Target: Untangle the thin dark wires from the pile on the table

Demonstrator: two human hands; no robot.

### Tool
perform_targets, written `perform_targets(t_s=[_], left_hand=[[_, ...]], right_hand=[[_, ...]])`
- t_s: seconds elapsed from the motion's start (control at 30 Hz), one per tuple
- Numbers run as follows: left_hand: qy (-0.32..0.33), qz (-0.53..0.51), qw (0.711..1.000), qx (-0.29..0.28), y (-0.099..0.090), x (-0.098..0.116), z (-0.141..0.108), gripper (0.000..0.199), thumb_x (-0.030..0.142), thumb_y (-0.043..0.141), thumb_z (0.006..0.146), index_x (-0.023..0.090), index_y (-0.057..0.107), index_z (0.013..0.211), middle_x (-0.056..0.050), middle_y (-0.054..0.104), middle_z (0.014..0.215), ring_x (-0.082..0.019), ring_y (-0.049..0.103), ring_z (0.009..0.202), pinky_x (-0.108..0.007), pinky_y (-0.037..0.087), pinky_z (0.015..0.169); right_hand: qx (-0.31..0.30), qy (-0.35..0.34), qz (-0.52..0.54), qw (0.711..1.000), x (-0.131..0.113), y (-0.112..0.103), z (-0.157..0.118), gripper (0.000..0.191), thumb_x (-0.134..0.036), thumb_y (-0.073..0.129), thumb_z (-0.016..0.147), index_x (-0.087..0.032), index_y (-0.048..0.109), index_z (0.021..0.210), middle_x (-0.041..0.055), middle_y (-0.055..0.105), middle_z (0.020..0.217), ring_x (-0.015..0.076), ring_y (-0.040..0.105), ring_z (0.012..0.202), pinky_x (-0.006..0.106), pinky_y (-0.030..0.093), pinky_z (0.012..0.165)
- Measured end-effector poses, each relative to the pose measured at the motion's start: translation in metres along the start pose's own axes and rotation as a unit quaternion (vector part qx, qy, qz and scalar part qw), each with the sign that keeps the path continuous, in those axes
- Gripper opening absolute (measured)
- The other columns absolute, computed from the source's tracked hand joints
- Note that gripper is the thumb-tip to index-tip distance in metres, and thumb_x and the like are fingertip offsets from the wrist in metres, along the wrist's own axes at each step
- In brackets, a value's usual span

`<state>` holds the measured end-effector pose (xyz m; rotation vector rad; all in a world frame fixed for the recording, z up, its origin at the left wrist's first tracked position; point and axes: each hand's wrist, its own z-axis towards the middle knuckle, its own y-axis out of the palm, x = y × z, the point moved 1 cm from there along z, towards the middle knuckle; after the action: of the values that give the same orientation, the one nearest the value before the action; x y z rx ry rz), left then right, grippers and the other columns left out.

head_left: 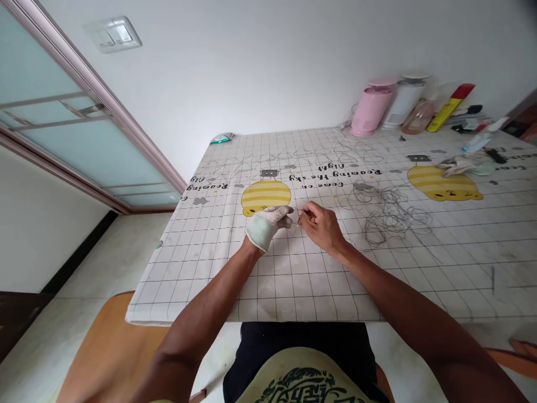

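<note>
My left hand point(272, 222), in a white glove with a pale green cuff, is held over the table with its fingers drawn together. Whatever it may pinch is too small to make out. Close to its right, my bare right hand point(322, 225) is closed in a pinch. A thin shiny piece point(298, 225) shows at the right fingertips; I cannot tell its kind. The two hands are slightly apart. Beside my right hand lies a loose tangle of thin dark wire-like strands point(377, 215) on the checked tablecloth point(293, 291).
More wavy strands point(260, 159) stretch across the back. At the back right stand a pink cylinder point(371, 109), a white one point(403, 103), bottles and a yellow can with a red cap point(451, 106). Another glove point(461, 165) lies at right. An orange chair point(104, 347) is at left.
</note>
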<state>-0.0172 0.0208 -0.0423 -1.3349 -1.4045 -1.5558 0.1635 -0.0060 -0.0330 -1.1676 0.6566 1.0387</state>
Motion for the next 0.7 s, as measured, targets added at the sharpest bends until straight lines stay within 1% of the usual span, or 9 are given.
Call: perform_targets(t_s=[0.07, 0.13, 0.2, 0.27, 0.37, 0.47, 0.57, 0.63, 0.7], left_hand=[[-0.004, 0.012, 1.000, 0.003, 0.000, -0.002, 0.001, 0.023, 0.037, 0.075, 0.084, 0.016, 0.076, 0.091, -0.007, 0.073, 0.092, -0.015, 0.064, 0.073, -0.031, 0.054, 0.076], [-0.014, 0.028, 0.999, 0.008, 0.002, -0.003, 0.000, 0.019, 0.035, 0.073, 0.084, 0.016, 0.076, 0.088, -0.006, 0.072, 0.086, -0.015, 0.064, 0.073, -0.031, 0.053, 0.077], [-0.022, 0.031, 0.999, 0.007, 0.004, -0.004, -0.001, 0.017, 0.033, 0.072, 0.085, 0.016, 0.076, 0.087, -0.005, 0.070, 0.081, -0.015, 0.063, 0.073, -0.031, 0.052, 0.079], [-0.028, 0.016, 0.999, -0.006, 0.008, -0.005, -0.002, 0.016, 0.031, 0.073, 0.084, 0.015, 0.076, 0.085, -0.005, 0.068, 0.077, -0.015, 0.062, 0.072, -0.031, 0.051, 0.077], [-0.044, -0.017, 0.998, -0.028, 0.014, -0.006, -0.002, 0.016, 0.028, 0.079, 0.078, 0.012, 0.073, 0.081, -0.004, 0.064, 0.075, -0.014, 0.058, 0.070, -0.031, 0.049, 0.075], [-0.060, -0.069, 0.995, -0.037, 0.016, -0.007, -0.003, 0.023, 0.029, 0.085, 0.074, 0.012, 0.071, 0.080, -0.005, 0.064, 0.081, -0.013, 0.058, 0.073, -0.032, 0.049, 0.079], [-0.066, -0.121, 0.987, -0.078, 0.015, -0.006, -0.004, 0.029, 0.033, 0.088, 0.074, 0.010, 0.071, 0.084, -0.006, 0.064, 0.086, -0.013, 0.058, 0.077, -0.033, 0.049, 0.084], [-0.071, -0.134, 0.982, -0.111, 0.014, -0.004, -0.005, 0.031, 0.034, 0.089, 0.074, 0.010, 0.071, 0.085, -0.005, 0.062, 0.083, -0.014, 0.057, 0.078, -0.032, 0.049, 0.083], [-0.076, -0.141, 0.978, -0.132, 0.014, -0.001, -0.006, 0.032, 0.034, 0.089, 0.074, 0.011, 0.069, 0.081, -0.003, 0.059, 0.079, -0.013, 0.055, 0.075, -0.031, 0.047, 0.081]], right_hand=[[0.017, -0.005, -0.052, 0.998, 0.002, 0.003, 0.000, 0.020, -0.039, 0.056, 0.097, -0.026, 0.054, 0.082, 0.0013, 0.064, 0.067, 0.0179, 0.058, 0.058, 0.031, 0.043, 0.056], [0.043, -0.008, -0.100, 0.994, 0.003, 0.006, 0.001, 0.019, -0.034, 0.055, 0.094, -0.026, 0.051, 0.078, -0.0014, 0.057, 0.060, 0.0154, 0.049, 0.052, 0.030, 0.037, 0.054], [0.069, -0.012, -0.134, 0.989, 0.004, 0.009, 0.001, 0.018, -0.030, 0.055, 0.092, -0.025, 0.049, 0.075, -0.0027, 0.052, 0.056, 0.0145, 0.044, 0.050, 0.030, 0.033, 0.054], [0.090, -0.015, -0.151, 0.984, 0.004, 0.012, 0.003, 0.018, -0.028, 0.055, 0.091, -0.025, 0.048, 0.074, -0.0023, 0.053, 0.058, 0.0145, 0.043, 0.051, 0.030, 0.031, 0.055], [0.113, -0.024, -0.155, 0.981, 0.005, 0.013, 0.006, 0.018, -0.027, 0.055, 0.091, -0.025, 0.048, 0.074, -0.0013, 0.057, 0.062, 0.0150, 0.045, 0.054, 0.030, 0.032, 0.057], [0.112, -0.035, -0.139, 0.983, 0.009, 0.010, 0.009, 0.019, -0.028, 0.055, 0.093, -0.025, 0.049, 0.075, -0.0007, 0.059, 0.064, 0.0153, 0.048, 0.055, 0.030, 0.035, 0.058], [0.080, -0.030, -0.082, 0.993, 0.011, 0.007, 0.010, 0.019, -0.032, 0.054, 0.097, -0.025, 0.051, 0.079, -0.0011, 0.061, 0.064, 0.0158, 0.054, 0.056, 0.029, 0.040, 0.058], [0.055, -0.024, -0.024, 0.998, 0.010, 0.005, 0.009, 0.019, -0.037, 0.054, 0.100, -0.025, 0.054, 0.084, -0.0005, 0.065, 0.067, 0.0170, 0.062, 0.059, 0.029, 0.046, 0.059], [0.038, -0.021, 0.025, 0.999, 0.008, 0.005, 0.007, 0.019, -0.040, 0.055, 0.100, -0.025, 0.056, 0.089, 0.0011, 0.069, 0.073, 0.0183, 0.067, 0.063, 0.029, 0.050, 0.059]])
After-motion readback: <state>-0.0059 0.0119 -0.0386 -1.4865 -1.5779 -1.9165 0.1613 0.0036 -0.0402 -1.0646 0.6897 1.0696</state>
